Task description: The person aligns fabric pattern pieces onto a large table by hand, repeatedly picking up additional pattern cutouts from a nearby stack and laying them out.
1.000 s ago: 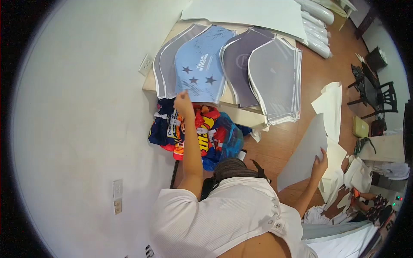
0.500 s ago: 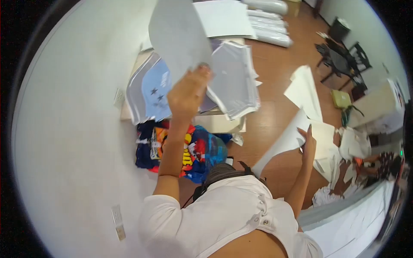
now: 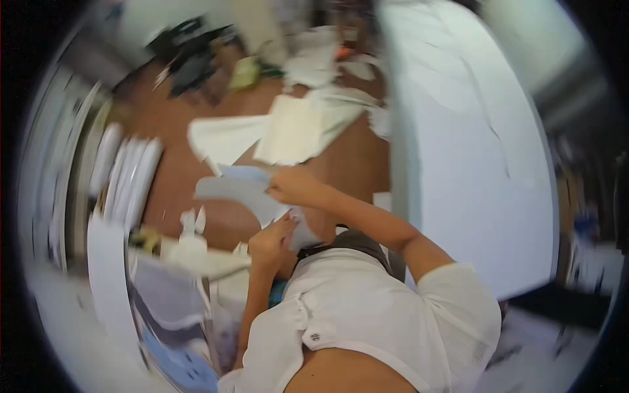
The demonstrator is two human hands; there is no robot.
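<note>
In front of my waist, curved pale grey sheets hang over the floor, with a bluish edge behind them. My right hand has its fingers closed on their upper right part. Lower and to the left, my left hand is closed at the near part of the sheets, its fingertips on the edge. Motion blur hides how many sheets there are. At the lower left, grey curved pieces and a blue piece with dark marks lie on the table.
A long white-covered surface runs along my right. Cream sheets lie on the brown floor ahead. White wrapped rolls stand out at the left. Dark furniture and a yellow-green item are farther off.
My view has swung right, away from the table of printed pieces. My left hand took a grey sheet above the table; both hands are now close together at the sheets.
</note>
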